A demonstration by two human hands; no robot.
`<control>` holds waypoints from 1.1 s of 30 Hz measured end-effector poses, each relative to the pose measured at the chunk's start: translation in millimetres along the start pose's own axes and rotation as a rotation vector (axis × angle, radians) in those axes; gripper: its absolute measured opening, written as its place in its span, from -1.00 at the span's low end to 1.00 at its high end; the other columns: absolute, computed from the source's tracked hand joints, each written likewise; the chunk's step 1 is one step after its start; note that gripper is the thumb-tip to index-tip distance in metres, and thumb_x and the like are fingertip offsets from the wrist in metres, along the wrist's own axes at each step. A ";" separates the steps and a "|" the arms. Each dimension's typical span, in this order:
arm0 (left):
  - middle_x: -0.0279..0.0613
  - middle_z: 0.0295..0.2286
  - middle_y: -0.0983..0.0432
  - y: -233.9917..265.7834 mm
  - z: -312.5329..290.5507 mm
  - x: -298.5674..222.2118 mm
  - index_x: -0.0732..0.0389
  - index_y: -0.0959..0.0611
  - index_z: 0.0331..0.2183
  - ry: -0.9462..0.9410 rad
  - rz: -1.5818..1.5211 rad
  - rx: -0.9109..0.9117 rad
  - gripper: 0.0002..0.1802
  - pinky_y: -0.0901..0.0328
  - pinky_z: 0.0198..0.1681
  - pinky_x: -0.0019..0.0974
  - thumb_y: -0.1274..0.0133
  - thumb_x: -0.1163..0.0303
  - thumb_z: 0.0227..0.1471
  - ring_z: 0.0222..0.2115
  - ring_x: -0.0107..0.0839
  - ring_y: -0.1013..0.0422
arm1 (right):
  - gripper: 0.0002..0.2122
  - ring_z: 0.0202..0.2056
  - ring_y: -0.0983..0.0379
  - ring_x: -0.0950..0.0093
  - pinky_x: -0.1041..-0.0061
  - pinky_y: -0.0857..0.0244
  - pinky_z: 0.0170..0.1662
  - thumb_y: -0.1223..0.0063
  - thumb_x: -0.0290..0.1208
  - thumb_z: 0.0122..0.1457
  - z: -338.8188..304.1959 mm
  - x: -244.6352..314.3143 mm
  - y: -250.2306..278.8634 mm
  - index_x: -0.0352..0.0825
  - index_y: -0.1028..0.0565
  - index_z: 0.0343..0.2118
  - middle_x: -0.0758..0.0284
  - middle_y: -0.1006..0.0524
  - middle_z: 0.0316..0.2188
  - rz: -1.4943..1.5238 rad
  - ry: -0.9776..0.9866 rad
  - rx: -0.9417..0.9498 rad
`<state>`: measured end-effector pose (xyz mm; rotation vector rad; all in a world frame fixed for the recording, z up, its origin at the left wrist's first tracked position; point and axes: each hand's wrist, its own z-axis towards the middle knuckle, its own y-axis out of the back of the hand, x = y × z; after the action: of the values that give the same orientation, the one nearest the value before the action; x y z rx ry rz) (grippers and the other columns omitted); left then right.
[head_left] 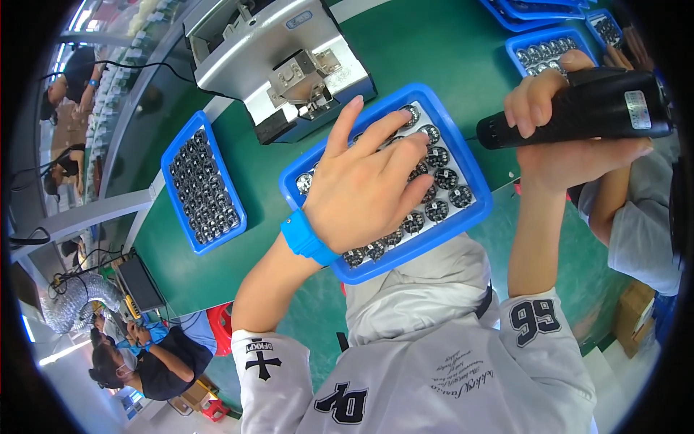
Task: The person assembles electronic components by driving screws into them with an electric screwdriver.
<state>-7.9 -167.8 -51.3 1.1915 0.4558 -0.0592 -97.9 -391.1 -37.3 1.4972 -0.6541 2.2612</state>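
My left hand (365, 192) lies across a blue tray (486, 197), palm down with its fingers spread. The fingertips rest on or just over small round black circuit pieces (445, 179), which stand in rows on a white insert; the hand hides several of them. A blue band (307, 237) circles my left wrist. To the right of the tray, my right hand (560, 168) is wrapped around a black electric screwdriver (596, 108). The narrow end of the screwdriver points left, toward the tray's right rim.
A silver machine (278, 54) stands beyond the tray on the green table (416, 40). Another blue tray (241, 226) of round pieces lies at left. More filled trays (515, 50) sit at far right. Other people (170, 365) are at lower left and the right edge.
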 end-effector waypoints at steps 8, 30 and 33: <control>-0.33 -0.17 -0.69 -2.4 0.1 3.0 0.17 -0.56 -0.17 -0.033 -0.023 -0.025 -0.69 0.08 0.37 0.25 -0.27 0.32 0.07 0.16 -0.21 -0.41 | 0.12 -0.65 -0.24 0.53 0.46 -0.17 -0.51 0.31 0.80 -0.15 2.9 -27.7 16.6 -0.28 -0.40 0.11 0.40 -0.35 -0.62 0.516 0.117 0.105; -0.22 -0.19 -0.68 -7.4 -2.0 6.4 0.21 -0.61 -0.08 -0.047 -0.081 -0.059 -0.62 -0.07 0.36 0.15 -0.25 0.25 0.09 0.12 -0.15 -0.41 | 0.06 -0.66 -0.29 0.48 0.46 -0.21 -0.53 0.43 0.74 -0.01 33.3 36.9 -24.0 -0.38 -0.40 0.01 0.34 -0.39 -0.64 0.441 0.084 0.115; -0.20 -0.22 -0.68 -6.2 -5.2 7.9 0.21 -0.61 -0.08 -0.051 -0.070 -0.100 -0.62 -0.09 0.35 0.15 -0.24 0.24 0.10 0.10 -0.14 -0.42 | -0.02 -0.68 -0.29 0.49 0.48 -0.21 -0.56 0.40 0.68 0.05 52.8 39.1 -55.2 -0.38 -0.42 -0.10 0.34 -0.39 -0.65 0.441 0.040 0.183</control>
<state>-4.1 -163.8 -61.2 1.0731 0.4503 -0.1255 -43.6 -373.0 26.7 1.4994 -0.8551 2.7375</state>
